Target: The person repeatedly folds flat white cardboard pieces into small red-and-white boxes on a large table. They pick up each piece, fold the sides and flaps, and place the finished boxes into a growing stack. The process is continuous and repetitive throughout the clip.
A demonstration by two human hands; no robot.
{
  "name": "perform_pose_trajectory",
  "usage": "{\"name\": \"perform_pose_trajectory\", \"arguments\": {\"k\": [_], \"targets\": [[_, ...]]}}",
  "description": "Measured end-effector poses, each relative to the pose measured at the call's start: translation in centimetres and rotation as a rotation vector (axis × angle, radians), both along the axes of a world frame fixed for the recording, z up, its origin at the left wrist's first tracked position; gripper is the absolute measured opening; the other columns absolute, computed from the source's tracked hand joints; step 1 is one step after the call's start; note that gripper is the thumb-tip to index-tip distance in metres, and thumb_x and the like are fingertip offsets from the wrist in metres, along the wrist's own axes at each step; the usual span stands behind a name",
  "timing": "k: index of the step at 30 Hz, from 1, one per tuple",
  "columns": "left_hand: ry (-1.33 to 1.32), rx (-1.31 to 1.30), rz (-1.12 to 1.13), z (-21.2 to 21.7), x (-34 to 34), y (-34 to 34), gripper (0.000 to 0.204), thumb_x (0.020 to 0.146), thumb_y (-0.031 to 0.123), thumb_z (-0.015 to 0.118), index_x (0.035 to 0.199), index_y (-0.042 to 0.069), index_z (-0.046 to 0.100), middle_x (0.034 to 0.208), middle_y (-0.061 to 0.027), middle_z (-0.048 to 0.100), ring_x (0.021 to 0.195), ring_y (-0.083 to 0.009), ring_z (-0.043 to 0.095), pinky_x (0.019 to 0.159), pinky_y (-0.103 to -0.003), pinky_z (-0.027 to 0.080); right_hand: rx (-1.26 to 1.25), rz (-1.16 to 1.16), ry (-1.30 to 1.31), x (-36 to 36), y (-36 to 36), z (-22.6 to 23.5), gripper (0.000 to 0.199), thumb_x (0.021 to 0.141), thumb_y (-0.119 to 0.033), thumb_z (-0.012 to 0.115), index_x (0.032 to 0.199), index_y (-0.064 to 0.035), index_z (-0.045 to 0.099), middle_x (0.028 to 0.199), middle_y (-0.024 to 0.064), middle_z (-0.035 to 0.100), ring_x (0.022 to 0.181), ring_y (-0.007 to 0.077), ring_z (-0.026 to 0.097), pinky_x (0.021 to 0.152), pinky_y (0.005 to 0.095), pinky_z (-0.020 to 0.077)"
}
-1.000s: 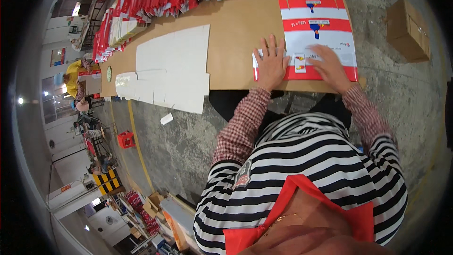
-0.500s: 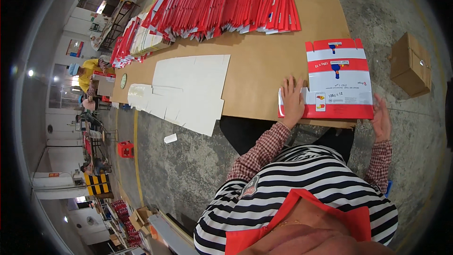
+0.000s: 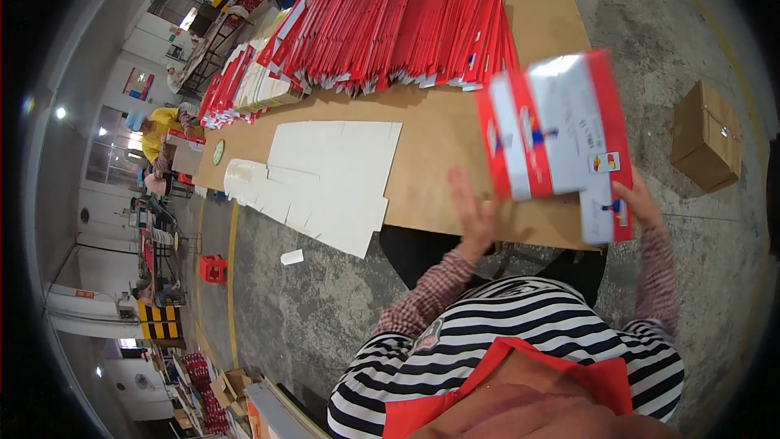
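A flat red-and-white printed carton [image 3: 573, 126] is tilted over the table's right end, slightly blurred. My right hand [image 3: 640, 202] grips its lower right edge, with part of the fingers hidden behind the card. To its left, my left hand [image 3: 474, 219] hovers near the table's front edge, fingers apart and smeared by motion, touching nothing that I can make out. White die-cut cardboard sheets [image 3: 325, 175] lie on the table left of that hand. Behind the carton runs a long row of folded red cartons [image 3: 398, 36] standing packed on edge.
The brown table [image 3: 431, 146] ends just before my body. A closed cardboard box [image 3: 705, 138] stands on the concrete floor at right. A white scrap [image 3: 292, 257] and a red stool [image 3: 213, 269] are on the floor at left. A person in yellow [image 3: 158, 134] works farther off.
The carton has left its flat position at the table's front edge and turned, raised by my right hand. My left hand has let go of it and moved left.
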State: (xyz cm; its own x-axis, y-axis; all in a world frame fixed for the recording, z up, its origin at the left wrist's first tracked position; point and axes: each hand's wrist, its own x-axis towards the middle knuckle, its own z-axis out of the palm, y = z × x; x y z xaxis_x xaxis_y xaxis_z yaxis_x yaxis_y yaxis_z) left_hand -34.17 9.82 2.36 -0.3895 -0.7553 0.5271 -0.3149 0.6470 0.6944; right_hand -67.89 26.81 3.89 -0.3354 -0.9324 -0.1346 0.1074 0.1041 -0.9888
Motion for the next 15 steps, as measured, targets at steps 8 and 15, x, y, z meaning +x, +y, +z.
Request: {"name": "perform_pose_trajectory", "arguments": {"k": [8,15], "targets": [[-0.212,0.033,0.03,-3.3,3.8,-2.5,0.079,0.1,0.049,0.045,0.152,-0.006,0.022,0.154,-0.0308,0.025,0.143,-0.0469,0.025,0.116,-0.051,0.022,0.119,0.241,0.241,-17.0,-12.1,-2.2,0.072,0.082,-0.003,0.073,0.145,0.0017,0.04,0.13,0.0108,0.06,0.118,0.0151,0.057,0.102,0.0312,0.047],[-0.129,0.042,-0.023,-3.6,0.0,-3.1,0.076,0.101,0.044,0.047,0.151,-0.007,0.022,0.151,-0.0308,0.03,0.139,-0.0456,0.033,0.114,-0.049,0.028,-0.159,-0.278,0.677,-22.3,-36.6,-7.6,0.071,0.08,-0.021,0.078,0.143,-0.0066,0.05,0.116,0.0158,0.069,0.096,0.0236,0.068,0.085,0.0392,0.0542]]}}
